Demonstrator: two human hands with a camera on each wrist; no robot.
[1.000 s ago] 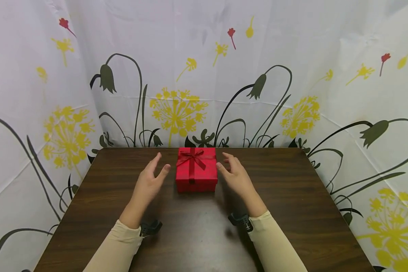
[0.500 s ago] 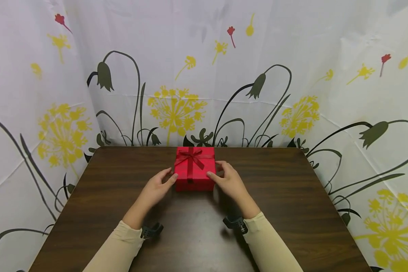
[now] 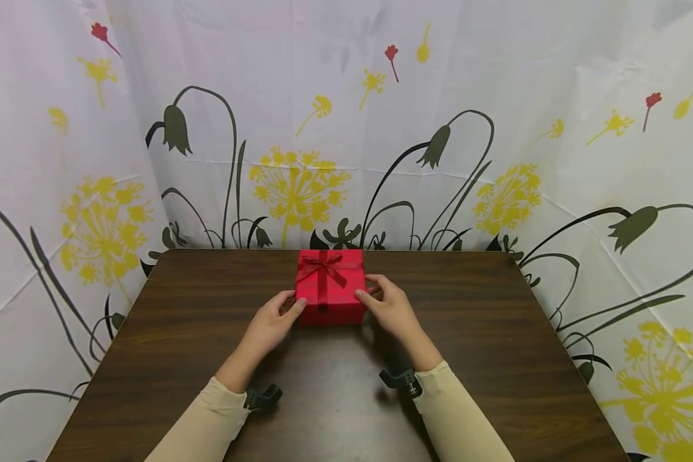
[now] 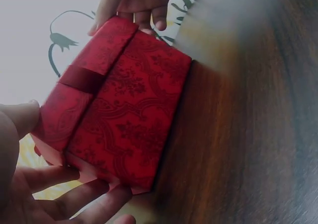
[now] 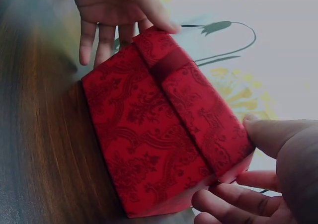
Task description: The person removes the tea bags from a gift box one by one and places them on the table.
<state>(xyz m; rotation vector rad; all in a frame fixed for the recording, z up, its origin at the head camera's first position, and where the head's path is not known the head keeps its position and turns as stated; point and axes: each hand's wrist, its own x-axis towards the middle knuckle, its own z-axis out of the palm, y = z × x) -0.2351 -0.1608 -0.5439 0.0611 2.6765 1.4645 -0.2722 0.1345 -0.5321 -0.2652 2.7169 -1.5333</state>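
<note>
A red gift box (image 3: 332,314) with a dark patterned print stands on the table near its far edge. Its lid (image 3: 346,289) is on, tied with a dark red ribbon bow (image 3: 326,264). My left hand (image 3: 268,326) grips the box's left side, thumb at the lid's near corner and fingers along the side wall. On the opposite side my right hand (image 3: 394,311) holds the box likewise; in the right wrist view its thumb (image 5: 271,134) touches the lid's corner and its fingers (image 5: 233,199) bend against the wall.
The dark wooden table (image 3: 208,289) extends to both sides of the box. Behind it and at both sides hangs a white curtain (image 3: 300,77) printed with flowers. Each wrist carries a black strap-mounted device (image 3: 262,398).
Both hands have moved inward from beside the box and now hold its two sides. Over the last half second the left hand has shifted slightly right, its thumb onto the near corner.
</note>
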